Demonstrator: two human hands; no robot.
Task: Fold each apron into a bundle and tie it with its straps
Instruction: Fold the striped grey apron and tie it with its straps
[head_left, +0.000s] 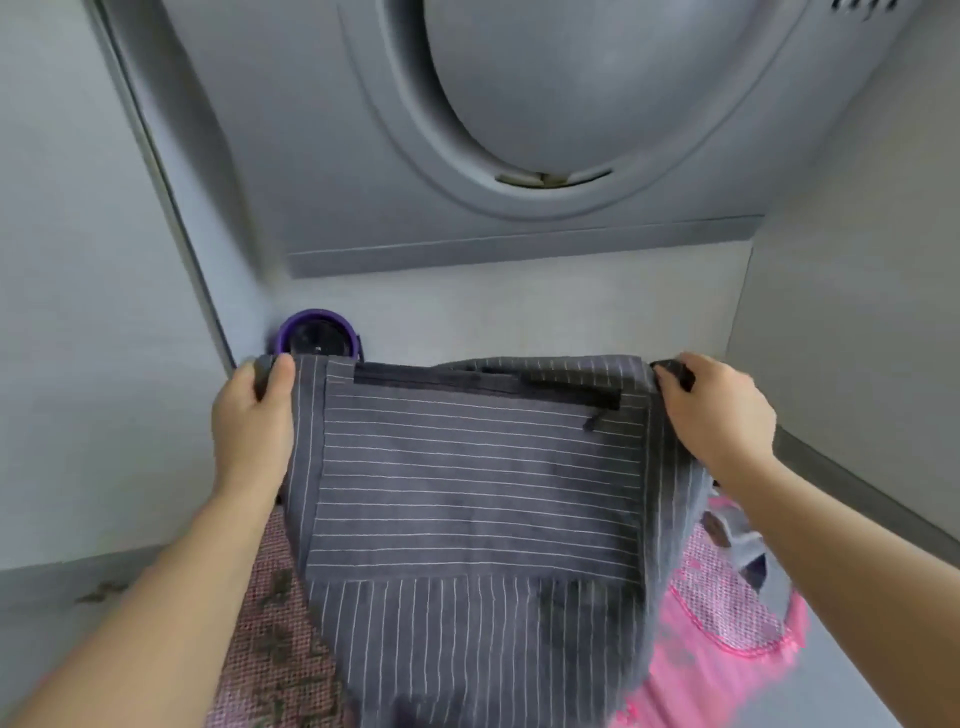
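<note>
Left hand (254, 415) and right hand (717, 410) are each gripping a far corner of the grey striped apron (478, 483).

Each hand is closing on its corner. The left thumb is pressing on top, and the right fingers are curling round a dark strap end. I think the hands are pulling apart to keep the cloth flat and wide, so a fold can come out neat. The apron is lying spread on the grey shelf (519, 322) in front of a dryer (519, 104), on top of a pink cloth (727, 613) and a checked cloth (265, 623). Its held edge is running side to side, and its long way is pointing from the dryer back toward the person, with the near end going out of view. A dark strap (488, 382) is lying loose along the far edge. A purple cup (319, 335) is standing just behind the left hand.
</note>
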